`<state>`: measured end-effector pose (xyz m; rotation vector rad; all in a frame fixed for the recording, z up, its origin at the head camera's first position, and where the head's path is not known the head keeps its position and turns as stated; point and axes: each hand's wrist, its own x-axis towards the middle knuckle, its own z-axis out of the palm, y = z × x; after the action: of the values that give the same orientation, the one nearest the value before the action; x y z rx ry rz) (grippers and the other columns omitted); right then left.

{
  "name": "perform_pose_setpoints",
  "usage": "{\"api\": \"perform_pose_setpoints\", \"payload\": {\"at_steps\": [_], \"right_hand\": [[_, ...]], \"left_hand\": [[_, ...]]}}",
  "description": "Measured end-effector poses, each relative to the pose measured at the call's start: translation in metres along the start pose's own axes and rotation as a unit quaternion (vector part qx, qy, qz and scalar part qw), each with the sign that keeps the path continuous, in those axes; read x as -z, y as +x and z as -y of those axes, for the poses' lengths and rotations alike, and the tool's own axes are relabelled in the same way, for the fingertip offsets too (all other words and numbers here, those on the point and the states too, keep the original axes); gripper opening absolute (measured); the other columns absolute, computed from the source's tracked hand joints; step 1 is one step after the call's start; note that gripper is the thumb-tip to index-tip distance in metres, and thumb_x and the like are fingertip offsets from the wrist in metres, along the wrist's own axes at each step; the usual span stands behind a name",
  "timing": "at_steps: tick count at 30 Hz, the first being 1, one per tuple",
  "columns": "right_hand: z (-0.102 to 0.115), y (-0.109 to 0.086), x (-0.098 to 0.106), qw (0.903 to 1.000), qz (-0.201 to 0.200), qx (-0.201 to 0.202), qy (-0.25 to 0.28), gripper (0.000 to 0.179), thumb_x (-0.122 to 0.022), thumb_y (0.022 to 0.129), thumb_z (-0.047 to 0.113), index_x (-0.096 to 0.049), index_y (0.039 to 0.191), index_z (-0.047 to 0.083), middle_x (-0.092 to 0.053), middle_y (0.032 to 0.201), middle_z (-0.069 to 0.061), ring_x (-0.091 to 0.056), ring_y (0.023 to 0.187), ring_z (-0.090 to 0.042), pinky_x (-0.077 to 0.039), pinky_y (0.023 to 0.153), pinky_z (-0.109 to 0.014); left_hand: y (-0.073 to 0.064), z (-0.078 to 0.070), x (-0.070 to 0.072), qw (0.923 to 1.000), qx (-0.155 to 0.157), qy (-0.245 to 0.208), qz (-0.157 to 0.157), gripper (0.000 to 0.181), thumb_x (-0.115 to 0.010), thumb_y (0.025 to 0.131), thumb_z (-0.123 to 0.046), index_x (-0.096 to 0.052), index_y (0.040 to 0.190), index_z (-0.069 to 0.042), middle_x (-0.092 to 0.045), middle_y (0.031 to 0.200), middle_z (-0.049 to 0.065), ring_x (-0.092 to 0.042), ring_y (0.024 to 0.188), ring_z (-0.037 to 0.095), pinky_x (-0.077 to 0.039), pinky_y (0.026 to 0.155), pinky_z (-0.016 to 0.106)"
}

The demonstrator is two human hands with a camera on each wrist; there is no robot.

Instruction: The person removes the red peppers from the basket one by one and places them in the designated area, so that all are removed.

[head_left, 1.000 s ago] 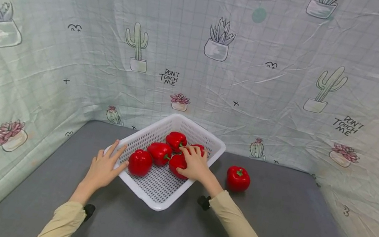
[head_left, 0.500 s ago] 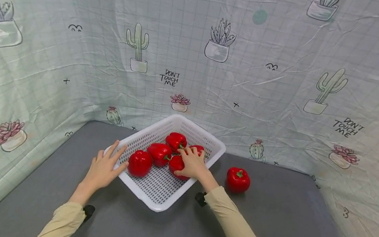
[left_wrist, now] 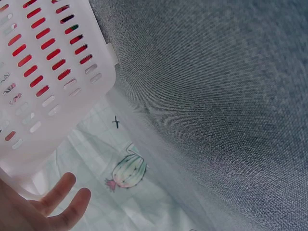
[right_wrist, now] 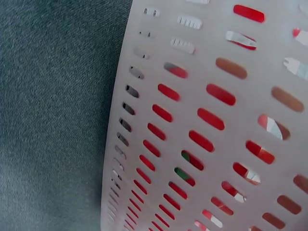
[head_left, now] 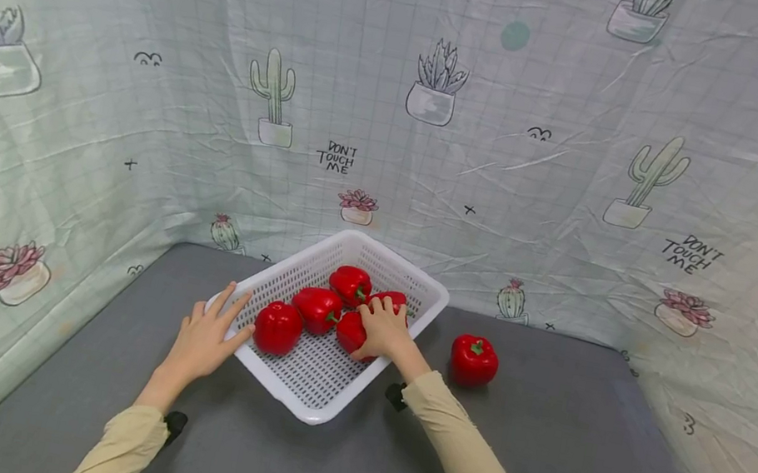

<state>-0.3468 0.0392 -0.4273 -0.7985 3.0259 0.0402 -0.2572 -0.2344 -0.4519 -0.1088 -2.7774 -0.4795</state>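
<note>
A white perforated plastic basket (head_left: 310,410) sits at an angle on the grey table, with several red bell peppers inside. My left hand (head_left: 198,344) rests on its left rim, fingers spread and fairly straight. In the left wrist view, two fingers (left_wrist: 72,211) stick out beside the basket wall. Reaching over the right rim, my right hand (head_left: 390,335) grips a bell pepper (head_left: 350,331), fingers bent over it and thumb on the near side. Another bell pepper (head_left: 395,299) lies just behind those fingers. The right wrist view shows mainly the basket wall (right_wrist: 159,130), red showing through its slots.
A single bell pepper (head_left: 474,361) stands on the table (head_left: 542,434) right of the basket. More peppers, such as the leftmost pepper (head_left: 277,328), lie inside the basket. A cactus-printed cloth (head_left: 371,108) hangs behind and along both sides.
My right hand has shifted slightly left and its thumb has moved nearer to the pepper. The right forearm has swung a little left. The left hand and the basket stay put.
</note>
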Motion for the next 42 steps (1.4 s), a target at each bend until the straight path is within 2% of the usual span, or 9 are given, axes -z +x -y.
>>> {"api": "perform_pose_setpoints", "payload": {"at_steps": [5,10,17,26,35,42], "right_hand": [[0.0014,0.0005,-0.0006,0.9997,0.019,-0.008,-0.012,0.082,-0.075,0.062,0.043,-0.041,0.131,0.015,-0.043,0.128,-0.011,-0.031,0.122,-0.029,-0.024,0.098,-0.055],[0.0034,0.0038,-0.0016,0.9997,0.020,-0.003,-0.014,0.080,-0.076,0.062,0.039,-0.041,0.130,0.017,-0.044,0.127,-0.010,-0.032,0.121,-0.028,-0.026,0.097,-0.053],[0.0045,0.0073,-0.0012,1.0000,-0.009,-0.001,-0.003,0.075,-0.077,0.061,0.035,-0.045,0.127,0.017,-0.048,0.123,-0.009,-0.034,0.116,-0.027,-0.028,0.092,-0.050],[0.0030,0.0028,0.0006,0.9989,-0.043,0.004,0.021,0.075,-0.077,0.061,0.036,-0.045,0.126,0.017,-0.046,0.123,-0.011,-0.034,0.115,-0.029,-0.028,0.091,-0.051],[0.0007,0.0021,-0.0020,0.9916,-0.117,0.011,0.055,0.073,-0.077,0.062,0.034,-0.045,0.126,0.018,-0.044,0.119,-0.013,-0.035,0.109,-0.033,-0.031,0.085,-0.052],[0.0006,-0.0014,0.0008,0.9878,-0.139,0.004,0.071,0.077,-0.078,0.061,0.032,-0.043,0.128,0.018,-0.042,0.122,-0.015,-0.043,0.102,-0.038,-0.033,0.081,-0.053]], "left_hand": [[-0.0012,0.0004,-0.0007,1.0000,0.002,-0.003,0.004,0.061,-0.050,0.086,-0.039,-0.033,0.138,-0.013,-0.022,0.145,0.020,-0.034,0.108,0.045,-0.035,0.079,0.059],[-0.0020,0.0033,-0.0002,1.0000,0.001,0.000,-0.001,0.060,-0.050,0.086,-0.039,-0.033,0.138,-0.013,-0.023,0.145,0.020,-0.034,0.108,0.045,-0.035,0.079,0.059],[-0.0014,0.0038,0.0032,1.0000,0.003,0.000,0.001,0.061,-0.049,0.087,-0.039,-0.032,0.138,-0.013,-0.021,0.145,0.020,-0.033,0.109,0.046,-0.035,0.079,0.060],[-0.0008,0.0012,0.0032,1.0000,0.004,-0.005,0.008,0.061,-0.049,0.086,-0.039,-0.032,0.138,-0.013,-0.021,0.145,0.020,-0.033,0.110,0.045,-0.035,0.080,0.060],[0.0014,0.0009,0.0021,1.0000,0.003,-0.007,0.006,0.061,-0.049,0.086,-0.039,-0.031,0.138,-0.013,-0.021,0.145,0.020,-0.032,0.109,0.045,-0.035,0.080,0.060],[0.0029,-0.0005,0.0008,0.9998,0.007,-0.014,0.012,0.062,-0.050,0.086,-0.039,-0.031,0.139,-0.013,-0.020,0.146,0.020,-0.031,0.112,0.046,-0.033,0.082,0.061]]}}
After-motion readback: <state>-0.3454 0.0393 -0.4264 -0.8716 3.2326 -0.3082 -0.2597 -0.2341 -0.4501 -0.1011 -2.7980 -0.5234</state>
